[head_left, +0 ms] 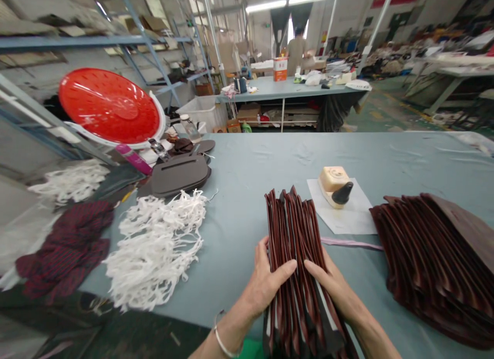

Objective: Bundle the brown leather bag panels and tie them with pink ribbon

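Observation:
Between my two hands stands a stack of dark brown leather pieces [291, 230], set on edge near the front of the table. My left hand [266, 276] presses on its left side, with the thumb laid over the top edges. On the opposite side my right hand [332, 281] grips in the same way, its thumb pointing at the left one. The other fingers are partly hidden behind the stack. To the right lies a second, larger pile of brown leather pieces [428, 261], fanned out and untouched by either hand.
A cream block-shaped container with a black nozzle [335, 186] rests on white paper [355, 215]. White strips [158, 251] lie tangled at left beside grey flat pieces [179, 173]. A red plastic basin [111, 106] leans behind them. A person [296, 52] stands beyond the far table [262, 88].

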### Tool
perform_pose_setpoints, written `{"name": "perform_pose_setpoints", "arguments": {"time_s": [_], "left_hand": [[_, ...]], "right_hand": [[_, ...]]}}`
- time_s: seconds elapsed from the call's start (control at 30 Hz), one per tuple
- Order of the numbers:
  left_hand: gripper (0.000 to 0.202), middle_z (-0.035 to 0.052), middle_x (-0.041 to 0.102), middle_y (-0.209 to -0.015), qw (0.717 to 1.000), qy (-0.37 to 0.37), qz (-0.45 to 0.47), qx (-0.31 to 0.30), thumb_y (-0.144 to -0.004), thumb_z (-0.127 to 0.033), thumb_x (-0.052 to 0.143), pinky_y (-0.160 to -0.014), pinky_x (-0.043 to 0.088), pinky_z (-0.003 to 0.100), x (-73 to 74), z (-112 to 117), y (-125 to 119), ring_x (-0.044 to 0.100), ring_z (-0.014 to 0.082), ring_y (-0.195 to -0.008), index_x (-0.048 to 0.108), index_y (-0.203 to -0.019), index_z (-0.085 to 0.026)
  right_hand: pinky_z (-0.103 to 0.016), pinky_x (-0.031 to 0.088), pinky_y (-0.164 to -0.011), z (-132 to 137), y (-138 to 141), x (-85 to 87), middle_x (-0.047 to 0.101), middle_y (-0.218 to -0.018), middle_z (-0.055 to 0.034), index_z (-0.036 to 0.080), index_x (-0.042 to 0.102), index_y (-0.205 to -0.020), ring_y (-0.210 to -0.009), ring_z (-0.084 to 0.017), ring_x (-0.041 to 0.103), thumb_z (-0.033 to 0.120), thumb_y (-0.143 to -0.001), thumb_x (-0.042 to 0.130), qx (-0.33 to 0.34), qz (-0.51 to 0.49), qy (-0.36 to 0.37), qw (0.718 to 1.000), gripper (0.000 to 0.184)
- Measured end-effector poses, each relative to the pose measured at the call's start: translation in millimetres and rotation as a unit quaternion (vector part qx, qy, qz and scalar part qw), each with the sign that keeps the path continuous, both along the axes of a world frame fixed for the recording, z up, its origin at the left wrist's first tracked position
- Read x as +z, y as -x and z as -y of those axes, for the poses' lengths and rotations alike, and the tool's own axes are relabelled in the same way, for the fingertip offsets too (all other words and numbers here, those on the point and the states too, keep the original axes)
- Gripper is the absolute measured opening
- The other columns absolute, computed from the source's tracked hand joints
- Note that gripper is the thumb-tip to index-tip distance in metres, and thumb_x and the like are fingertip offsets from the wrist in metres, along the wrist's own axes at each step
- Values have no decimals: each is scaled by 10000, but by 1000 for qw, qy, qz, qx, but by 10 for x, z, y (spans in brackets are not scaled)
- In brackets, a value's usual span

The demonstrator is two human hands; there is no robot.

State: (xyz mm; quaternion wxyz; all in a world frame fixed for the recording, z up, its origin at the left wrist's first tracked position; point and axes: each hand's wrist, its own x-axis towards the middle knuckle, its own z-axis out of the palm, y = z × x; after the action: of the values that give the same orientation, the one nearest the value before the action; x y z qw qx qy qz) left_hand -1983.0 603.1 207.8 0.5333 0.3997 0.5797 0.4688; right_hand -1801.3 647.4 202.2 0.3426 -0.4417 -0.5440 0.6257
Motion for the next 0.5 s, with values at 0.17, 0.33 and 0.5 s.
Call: {"name": "perform_pose_setpoints", "arguments": {"time_s": [0.17, 0.33, 0.5], "left_hand": [[980, 191, 410, -1343, 999, 32, -17, 12, -732, -492, 697, -1044, 377, 435, -205, -33, -96, 493, 275, -1203, 32, -1383, -184], [994, 181, 314, -1388, 987, -19, -150, 50, -655, -442, 767, -1106, 275, 462, -344, -215, -163, 355, 304, -1307, 143, -1387, -189], [964, 181, 280, -1383, 974, -32, -201, 103, -688, -505, 722, -1109, 256, 454, -341, -485, -91, 318, 294, -1319, 137, -1384, -183]], "right_hand": [[-461, 367, -1060, 14, -76, -158, 538, -1309, -100, 214, 429, -1315, -1216, -293, 489, 448, -744, 696, -40, 60, 22, 997, 673], [-451, 354, -1070, 51, -85, -341, 520, -1325, -97, 213, 432, -1314, -1227, -275, 474, 425, -800, 643, -13, 43, -35, 998, 594], [-443, 349, -1073, 137, -105, -338, 518, -1334, -90, 214, 434, -1323, -1234, -275, 467, 437, -812, 630, 1, 32, -16, 999, 590]]}}
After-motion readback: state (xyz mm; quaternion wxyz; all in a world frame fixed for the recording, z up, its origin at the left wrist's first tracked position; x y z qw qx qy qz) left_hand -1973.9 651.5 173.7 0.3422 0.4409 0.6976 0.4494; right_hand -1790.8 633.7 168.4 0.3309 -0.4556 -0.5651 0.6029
